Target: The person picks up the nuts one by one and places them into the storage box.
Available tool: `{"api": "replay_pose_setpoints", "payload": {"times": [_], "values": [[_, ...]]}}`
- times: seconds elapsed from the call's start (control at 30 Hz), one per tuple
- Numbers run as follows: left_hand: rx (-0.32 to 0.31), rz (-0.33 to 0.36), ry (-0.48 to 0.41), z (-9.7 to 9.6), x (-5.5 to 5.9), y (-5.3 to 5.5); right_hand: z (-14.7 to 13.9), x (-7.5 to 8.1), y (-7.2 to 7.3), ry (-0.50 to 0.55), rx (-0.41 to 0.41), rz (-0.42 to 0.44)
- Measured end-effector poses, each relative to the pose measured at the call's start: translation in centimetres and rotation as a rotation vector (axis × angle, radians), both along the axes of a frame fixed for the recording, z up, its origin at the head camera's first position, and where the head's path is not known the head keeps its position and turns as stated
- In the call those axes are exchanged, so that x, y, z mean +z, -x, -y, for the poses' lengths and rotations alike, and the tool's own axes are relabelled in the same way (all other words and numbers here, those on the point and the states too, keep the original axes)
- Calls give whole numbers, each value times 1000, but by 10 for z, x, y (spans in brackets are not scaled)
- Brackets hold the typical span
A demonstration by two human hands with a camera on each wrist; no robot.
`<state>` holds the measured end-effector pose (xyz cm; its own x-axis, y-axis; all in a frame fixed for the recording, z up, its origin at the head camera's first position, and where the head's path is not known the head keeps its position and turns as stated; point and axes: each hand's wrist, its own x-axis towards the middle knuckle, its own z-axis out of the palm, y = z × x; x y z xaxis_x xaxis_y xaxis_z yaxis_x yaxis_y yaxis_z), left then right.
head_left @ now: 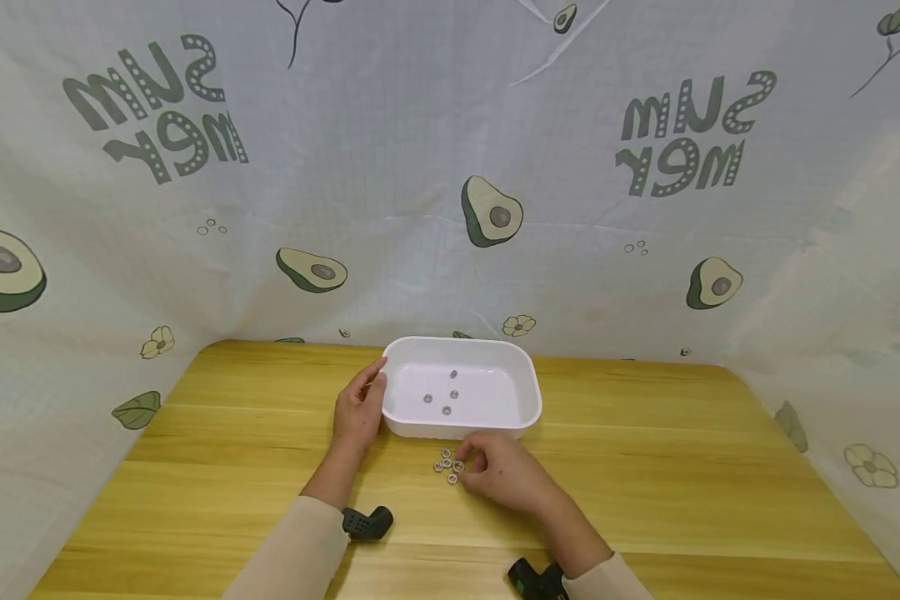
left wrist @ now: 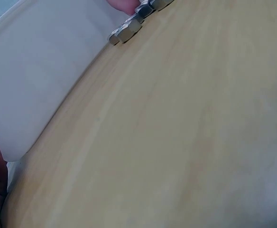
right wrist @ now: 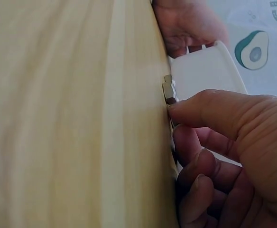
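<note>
A white plastic tray point(head_left: 495, 350) stands on the wooden table, with several small metal hex nuts point(head_left: 453, 394) spread over its floor. My left hand point(head_left: 358, 410) rests against the tray's left end, its fingers and thumb extended along the outside. In front of the tray lies a tight cluster of more nuts point(head_left: 447, 462). Right at this cluster, my right hand point(head_left: 506, 471) pinches the rightmost nut point(head_left: 458, 467) between thumb and index finger, low at the tabletop. The right wrist view shows the thumb point(right wrist: 209, 111) beside nuts point(right wrist: 169, 92), its other fingers curled below.
The wooden table point(head_left: 682, 467) reaches back to a pale curtain point(head_left: 390, 167) printed with avocados and lettering. The tray's back edge is near that curtain. Dark wrist devices point(head_left: 367, 523) sit at both sleeves.
</note>
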<state>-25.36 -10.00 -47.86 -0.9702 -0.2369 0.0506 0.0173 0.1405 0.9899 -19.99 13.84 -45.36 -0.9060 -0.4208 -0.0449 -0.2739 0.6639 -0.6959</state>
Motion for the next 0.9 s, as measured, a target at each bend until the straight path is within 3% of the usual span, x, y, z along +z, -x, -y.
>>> {"api": "replay_pose_setpoints", "payload": {"times": [0.2,0.4,0.9], "values": [[7,0,5,0,0,0,1,-2,1,-35,-8,-34],[0,-7,2,0,0,0,1,0,1,-32,-24,-2],[2,-6,4,0,0,0,1,22,-6,-26,-69,4]]}}
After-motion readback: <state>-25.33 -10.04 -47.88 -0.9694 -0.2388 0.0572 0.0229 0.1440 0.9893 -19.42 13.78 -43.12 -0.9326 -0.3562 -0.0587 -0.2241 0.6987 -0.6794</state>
